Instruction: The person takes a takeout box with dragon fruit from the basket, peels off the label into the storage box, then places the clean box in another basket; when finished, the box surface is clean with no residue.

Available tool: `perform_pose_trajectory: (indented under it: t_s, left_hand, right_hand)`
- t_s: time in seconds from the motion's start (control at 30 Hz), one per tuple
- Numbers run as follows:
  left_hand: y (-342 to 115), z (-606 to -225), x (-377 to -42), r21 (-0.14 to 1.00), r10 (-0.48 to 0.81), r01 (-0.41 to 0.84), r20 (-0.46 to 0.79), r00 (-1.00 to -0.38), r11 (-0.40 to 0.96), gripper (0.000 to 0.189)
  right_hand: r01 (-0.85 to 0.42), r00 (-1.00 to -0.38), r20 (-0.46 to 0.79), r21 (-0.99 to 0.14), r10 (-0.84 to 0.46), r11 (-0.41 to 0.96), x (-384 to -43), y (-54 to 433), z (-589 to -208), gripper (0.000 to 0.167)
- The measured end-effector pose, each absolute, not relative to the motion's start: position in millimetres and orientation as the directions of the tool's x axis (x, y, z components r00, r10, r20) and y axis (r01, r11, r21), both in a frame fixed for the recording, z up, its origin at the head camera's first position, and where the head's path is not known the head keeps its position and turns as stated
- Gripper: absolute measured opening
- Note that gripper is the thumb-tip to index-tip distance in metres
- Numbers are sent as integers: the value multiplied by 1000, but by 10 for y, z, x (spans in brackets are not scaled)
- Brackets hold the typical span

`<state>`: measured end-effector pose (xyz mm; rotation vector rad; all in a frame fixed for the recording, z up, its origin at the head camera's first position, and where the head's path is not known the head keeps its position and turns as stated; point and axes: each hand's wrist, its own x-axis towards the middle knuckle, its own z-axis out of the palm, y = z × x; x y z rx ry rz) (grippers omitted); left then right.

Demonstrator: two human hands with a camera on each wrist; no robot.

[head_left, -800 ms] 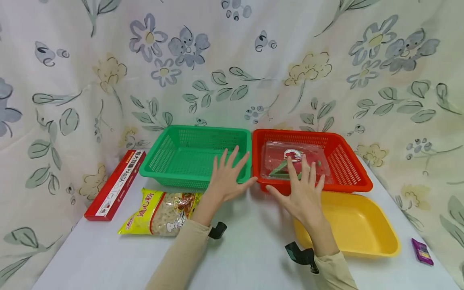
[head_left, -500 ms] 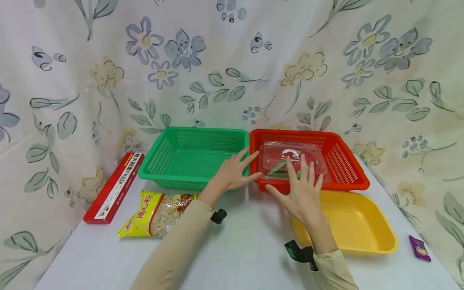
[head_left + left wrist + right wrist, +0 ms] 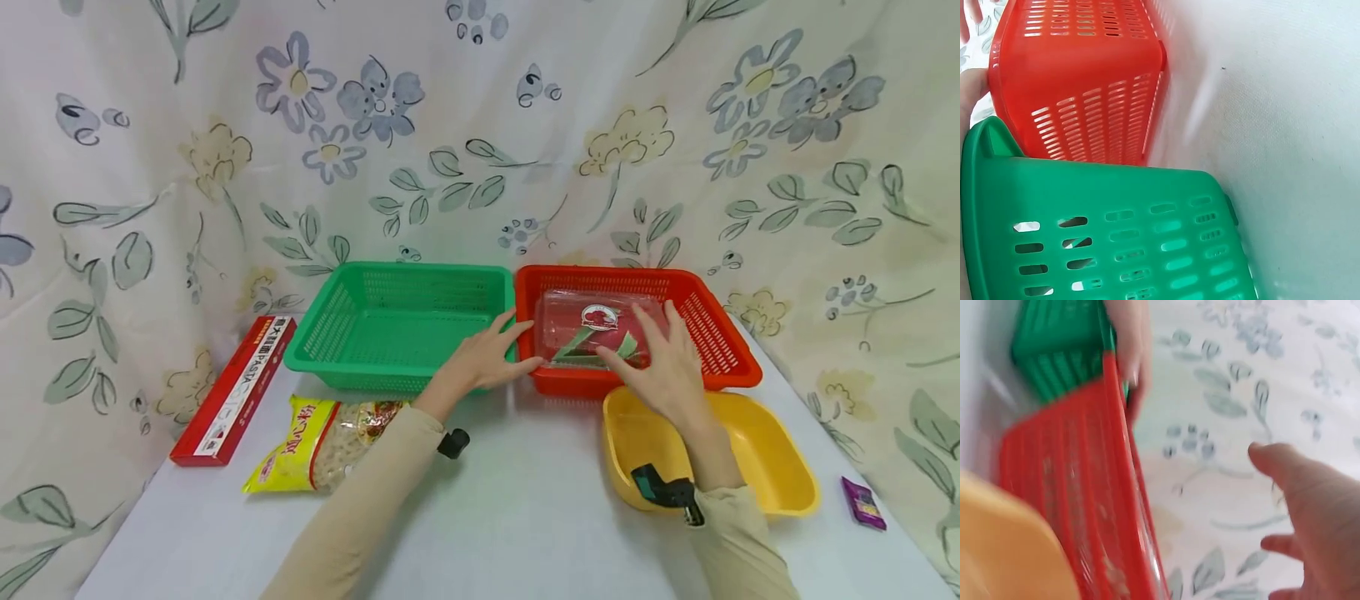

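In the head view my left hand [image 3: 480, 358] reaches over the front right corner of the green basket [image 3: 307, 354]. Its spread fingertips are at the left rim of the red basket [image 3: 551, 383]; whether they touch it I cannot tell. My right hand [image 3: 671, 379] hovers above the right front of the red basket, fingers spread, holding nothing. Inside that basket lies a clear plastic box [image 3: 558, 321] with a red and white label and green strips. In the right wrist view the right hand [image 3: 1316, 512] hangs apart from the red rim.
A yellow tub [image 3: 637, 467] stands in front of the red basket, partly under the right forearm. A yellow bag of pasta [image 3: 300, 446] and a red pasta box [image 3: 236, 392] lie at left. A small purple packet [image 3: 862, 504] lies far right. Floral cloth hangs behind.
My left hand has shifted right, from over the green basket to the red basket's left rim. The right hand has moved right over the red basket. The yellow tub has shifted slightly.
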<state>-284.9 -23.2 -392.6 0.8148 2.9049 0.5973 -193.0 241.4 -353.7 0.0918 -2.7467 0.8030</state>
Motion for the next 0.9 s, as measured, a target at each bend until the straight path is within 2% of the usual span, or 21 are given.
perform_pose_trajectory:
  t_s: [0.13, 0.3, 0.53, 0.67, 0.77, 0.9]
  left_hand:
    - [-263, -3919, -2881, 380, 503, 481, 47, -863, 790, 78]
    - [-255, -3931, -2888, 375, 503, 479, 38, -864, 794, 79]
    - [-199, -3936, -2855, 363, 517, 490, 27, -855, 792, 79]
    - [-183, -3911, -2843, 364, 525, 497, 25, -851, 788, 79]
    - [-192, -3907, -2837, 359, 518, 489, 18, -855, 795, 79]
    - [-225, -3908, -2850, 346, 504, 476, 13, -864, 808, 78]
  right_hand:
    - [-126, -987, 158, -585, -40, 801, -2303, 2775, -3362, 85]
    - [-67, -990, -49, -660, -132, 748, -2725, 3198, -3385, 88]
    - [123, -908, -324, -813, -267, 568, -2943, 3570, -3684, 99]
    - [226, -876, -367, -884, -311, 408, -2990, 3598, -3846, 98]
    - [242, -877, -343, -920, -336, 307, -3029, 3591, -3934, 93]
    - [243, -876, -321, -938, -360, 247, -3078, 3563, -3987, 84]
